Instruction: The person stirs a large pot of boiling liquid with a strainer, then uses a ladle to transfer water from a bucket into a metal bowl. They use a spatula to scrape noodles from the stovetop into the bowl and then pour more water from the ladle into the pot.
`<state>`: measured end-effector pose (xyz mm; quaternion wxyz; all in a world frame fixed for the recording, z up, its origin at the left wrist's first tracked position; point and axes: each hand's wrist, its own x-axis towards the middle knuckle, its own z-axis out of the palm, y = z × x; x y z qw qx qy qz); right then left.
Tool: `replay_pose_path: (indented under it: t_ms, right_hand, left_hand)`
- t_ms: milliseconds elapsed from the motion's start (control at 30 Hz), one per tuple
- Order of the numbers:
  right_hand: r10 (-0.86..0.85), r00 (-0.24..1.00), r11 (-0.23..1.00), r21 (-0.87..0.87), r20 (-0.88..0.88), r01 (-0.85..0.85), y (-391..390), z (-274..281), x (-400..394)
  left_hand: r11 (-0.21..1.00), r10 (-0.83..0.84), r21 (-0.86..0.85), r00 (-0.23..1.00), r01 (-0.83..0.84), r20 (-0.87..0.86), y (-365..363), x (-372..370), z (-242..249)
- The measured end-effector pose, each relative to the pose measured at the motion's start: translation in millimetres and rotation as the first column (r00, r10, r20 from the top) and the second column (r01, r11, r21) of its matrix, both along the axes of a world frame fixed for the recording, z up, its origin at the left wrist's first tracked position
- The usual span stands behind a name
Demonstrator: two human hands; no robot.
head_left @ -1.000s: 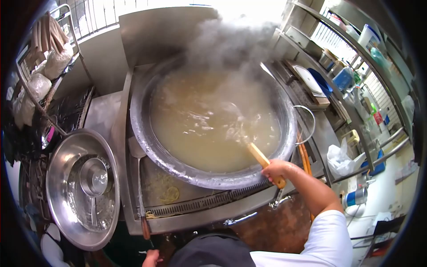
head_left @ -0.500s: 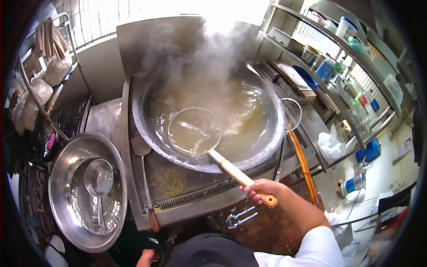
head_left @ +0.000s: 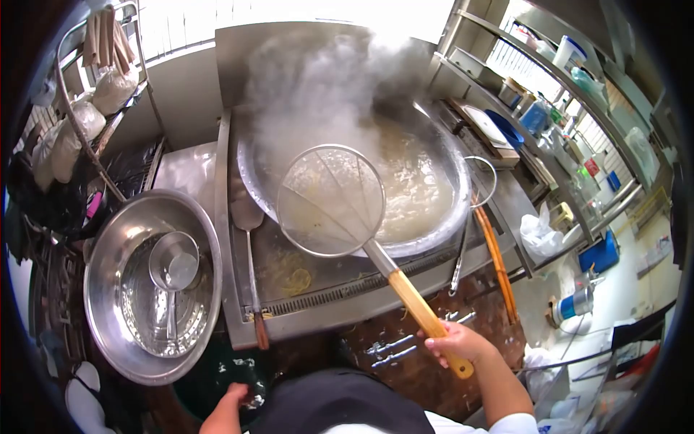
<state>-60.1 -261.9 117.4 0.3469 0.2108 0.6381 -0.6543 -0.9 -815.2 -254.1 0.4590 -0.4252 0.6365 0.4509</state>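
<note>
My right hand (head_left: 455, 347) is closed around the wooden handle of a large round mesh skimmer (head_left: 332, 206). The skimmer is lifted over the front left rim of a wide metal wok (head_left: 466, 184), and its mesh carries only a few small bits. Cloudy, bubbling liquid (head_left: 413, 199) fills the wok, with steam rising at the back left. Low at my left side, my left hand (head_left: 235, 395) hangs over a dark green tub (head_left: 210, 369), holding nothing, fingers loosely apart and partly hidden.
Left of the stove stands a steel basin (head_left: 97, 289) with a ladle (head_left: 173, 264) in it. A long-handled spatula (head_left: 251, 253) lies on the stovetop beside yellowish noodle strands (head_left: 295, 278). Long wooden sticks (head_left: 495, 264) lean at the right, near a wire ring (head_left: 495, 181) and shelves.
The skimmer has risen out of the liquid toward me, its mesh now above the wok's front rim. My right hand has drawn back and down. My left hand stays low by the tub.
</note>
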Motion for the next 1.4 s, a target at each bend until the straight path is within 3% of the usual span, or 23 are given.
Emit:
replay_pose_path:
  t_ms: [100, 167, 200, 233, 300, 367, 433, 567, 667, 733, 767, 833, 933, 1067, 1100, 1167, 1200, 1300, 1400]
  right_hand:
    - [-0.027, 0.998, 0.995, 0.096, -0.061, 0.032, -2.5, -8.0, 24.2]
    - [-0.02, 0.993, 0.952, 0.3, -0.119, 0.055, -7.4, -15.9, 36.5]
    - [-0.095, 0.975, 0.948, 0.281, -0.201, 0.15, -9.4, -29.4, 44.8]
    - [-0.099, 0.974, 0.947, 0.281, -0.202, 0.154, -13.3, -36.4, 50.8]
    - [-0.092, 0.925, 0.906, 0.353, -0.368, 0.231, -23.1, -44.5, 59.5]
    - [-0.065, 0.923, 0.884, 0.407, -0.379, 0.229, -30.1, -42.6, 65.7]
    - [0.233, 0.852, 0.675, 0.709, -0.469, 0.205, -34.7, -37.4, 67.9]
    - [0.275, 0.809, 0.649, 0.721, -0.52, 0.243, -33.6, -30.3, 73.5]
    - [0.234, 0.861, 0.692, 0.7, -0.452, 0.179, -24.0, -37.6, 80.3]
    - [0.255, 0.884, 0.603, 0.779, -0.392, 0.171, -26.4, -29.1, 79.1]
    - [0.201, 0.893, 0.66, 0.729, -0.402, 0.18, -29.4, -29.1, 80.8]
    - [0.25, 0.853, 0.661, 0.725, -0.458, 0.195, -23.7, -34.4, 80.1]
    - [0.198, 0.887, 0.628, 0.749, -0.417, 0.212, -27.8, -34.1, 71.1]
    - [0.179, 0.813, 0.8, 0.563, -0.554, 0.208, -31.0, -49.9, 48.4]
    - [0.169, 0.81, 0.796, 0.562, -0.562, 0.224, -32.4, -47.1, 40.9]
    - [-0.127, 0.948, 0.96, 0.204, -0.291, 0.192, -34.0, -35.9, 16.1]
    - [-0.153, 0.946, 0.98, 0.079, -0.287, 0.183, -31.2, -34.5, 3.2]
    - [-0.23, 0.932, 0.973, -0.078, -0.28, 0.217, -15.7, -25.5, -41.6]
    - [-0.355, 0.868, 0.928, -0.019, -0.348, 0.372, 21.5, -30.4, -101.6]
  left_hand:
    - [1.0, -0.009, 0.006, 0.999, 0.009, -0.038, -2.5, -3.9, -4.4]
    - [0.997, -0.078, -0.03, 0.995, 0.076, -0.065, -1.7, -9.2, -3.1]
    - [0.998, -0.064, -0.006, 0.996, 0.063, -0.055, -4.8, -12.6, -7.8]
    - [0.998, -0.068, -0.006, 0.996, 0.068, -0.055, -6.4, -12.4, -12.1]
    - [0.995, -0.095, -0.038, 0.994, 0.093, -0.059, -0.2, -17.1, -6.3]
    - [0.994, -0.106, -0.029, 0.992, 0.104, -0.07, 2.1, -18.5, -1.2]
    - [0.993, -0.119, -0.023, 0.989, 0.118, -0.084, 2.5, -19.4, 2.3]
    - [0.996, -0.085, -0.024, 0.993, 0.084, -0.078, 3.5, -16.3, 8.4]
    - [0.998, -0.051, -0.027, 0.996, 0.049, -0.075, -3.0, -13.5, 7.0]
    - [0.999, -0.02, -0.026, 0.997, 0.018, -0.077, -4.5, -8.4, 0.5]
    - [0.998, -0.056, -0.011, 0.996, 0.055, -0.071, -7.3, -4.7, -2.1]
    - [0.992, -0.126, -0.037, 0.99, 0.124, -0.062, -14.4, 1.3, -7.1]
    - [0.998, -0.062, -0.016, 0.998, 0.061, -0.008, -21.2, 6.7, -21.2]
    - [1.0, -0.009, -0.008, 1.0, 0.009, -0.022, -16.3, 6.5, -1.3]
    - [1.0, -0.008, -0.011, 1.0, 0.008, -0.025, -14.0, 3.4, 0.2]
    - [1.0, 0.002, -0.023, 0.999, -0.003, -0.033, -7.7, -3.3, 3.7]
    - [1.0, 0.009, -0.027, 0.999, -0.01, -0.039, -4.0, -6.9, 5.8]
    - [0.998, 0.047, -0.043, 0.998, -0.049, -0.053, 9.5, -16.2, 15.3]
    - [0.992, 0.103, -0.061, 0.993, -0.107, -0.063, 21.3, -21.0, 28.7]
